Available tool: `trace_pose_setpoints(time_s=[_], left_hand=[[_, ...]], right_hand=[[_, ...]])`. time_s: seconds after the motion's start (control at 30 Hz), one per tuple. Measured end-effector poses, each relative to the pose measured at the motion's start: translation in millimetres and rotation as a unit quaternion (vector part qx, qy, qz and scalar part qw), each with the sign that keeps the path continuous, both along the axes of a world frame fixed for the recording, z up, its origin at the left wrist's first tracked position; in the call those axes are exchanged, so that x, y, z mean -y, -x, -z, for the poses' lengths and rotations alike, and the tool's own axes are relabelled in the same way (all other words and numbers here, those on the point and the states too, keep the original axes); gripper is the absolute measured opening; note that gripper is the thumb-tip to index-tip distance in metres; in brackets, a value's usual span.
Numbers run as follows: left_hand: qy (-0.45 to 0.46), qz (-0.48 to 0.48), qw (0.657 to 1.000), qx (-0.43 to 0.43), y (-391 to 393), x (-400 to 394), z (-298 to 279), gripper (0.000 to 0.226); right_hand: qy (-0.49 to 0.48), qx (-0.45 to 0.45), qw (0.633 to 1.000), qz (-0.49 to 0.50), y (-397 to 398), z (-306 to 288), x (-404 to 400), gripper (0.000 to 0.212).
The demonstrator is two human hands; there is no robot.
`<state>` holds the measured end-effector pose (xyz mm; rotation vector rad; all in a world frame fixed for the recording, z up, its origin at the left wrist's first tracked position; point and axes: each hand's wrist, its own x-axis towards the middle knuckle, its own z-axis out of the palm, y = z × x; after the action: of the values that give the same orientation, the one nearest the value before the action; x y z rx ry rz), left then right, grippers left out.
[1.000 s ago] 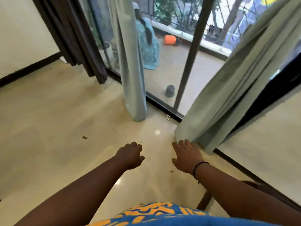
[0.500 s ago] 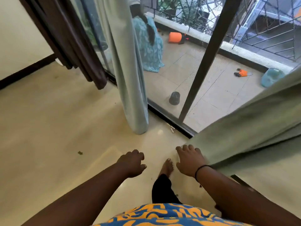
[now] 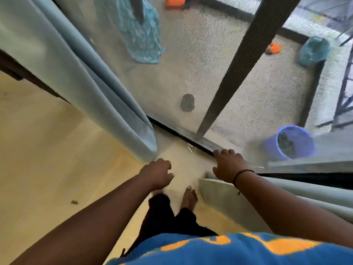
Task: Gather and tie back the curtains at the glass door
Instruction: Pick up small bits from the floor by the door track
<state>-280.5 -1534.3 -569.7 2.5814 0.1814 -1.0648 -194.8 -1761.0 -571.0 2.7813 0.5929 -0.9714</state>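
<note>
Now both hands (image 3: pixel 228 165) hover between curtain edges (image 3: pixel 147 148).

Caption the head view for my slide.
Both hands, left hand and right hand, reach empty between two pale curtains.

The floor (image 3: pixel 47 159) inside the room is smooth, shiny and pale yellow. A tiny dark crumb (image 3: pixel 74 202) lies on it. A dark door track (image 3: pixel 183 135) runs across the floor, and a dark frame post (image 3: pixel 235 62) stands up from it. Past the screen is a grey balcony floor (image 3: pixel 200 64) in bright daylight. A purple bucket (image 3: pixel 288 143) sits out there close to the track. An orange tub (image 3: pixel 174 0) and a teal bag (image 3: pixel 314 49) sit farther back.
</note>
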Motion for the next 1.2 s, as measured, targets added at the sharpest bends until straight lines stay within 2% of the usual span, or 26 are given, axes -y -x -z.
trace_pose_setpoints(time_s=[0.23,0.37,0.57,0.67,0.8,0.93,1.2], left_hand=[[-0.014,0.115,0.991,-0.063,-57.0,-16.1,74.6,0.041],[-0.038,0.188,0.979,-0.068,-88.0,-28.4,126.8,0.045],[-0.058,0.176,0.981,-0.064,-124.8,-46.5,215.8,0.046],[-0.071,0.178,0.978,-0.081,-130.5,-48.4,273.2,0.047],[-0.049,0.134,0.985,-0.099,-128.6,-40.4,332.6,0.046],[-0.029,0.133,0.986,-0.096,-120.4,-31.9,376.6,0.044],[-0.055,0.147,0.986,-0.064,-138.1,-32.9,446.1,0.041]], right_hand=[[0.01,-0.028,0.997,0.076,-24.1,47.0,-3.6,0.045],[0.012,-0.051,0.989,0.141,-37.4,98.8,-11.6,0.051],[-0.005,-0.118,0.974,0.195,-34.7,199.8,-31.7,0.052],[0.003,-0.144,0.972,0.187,-32.3,253.4,-37.9,0.051],[0.011,-0.136,0.972,0.193,-33.6,309.8,-39.8,0.043],[0.007,-0.122,0.973,0.195,-40.0,356.5,-41.2,0.034],[-0.034,-0.11,0.968,0.223,-63.6,430.5,-49.4,0.036]])
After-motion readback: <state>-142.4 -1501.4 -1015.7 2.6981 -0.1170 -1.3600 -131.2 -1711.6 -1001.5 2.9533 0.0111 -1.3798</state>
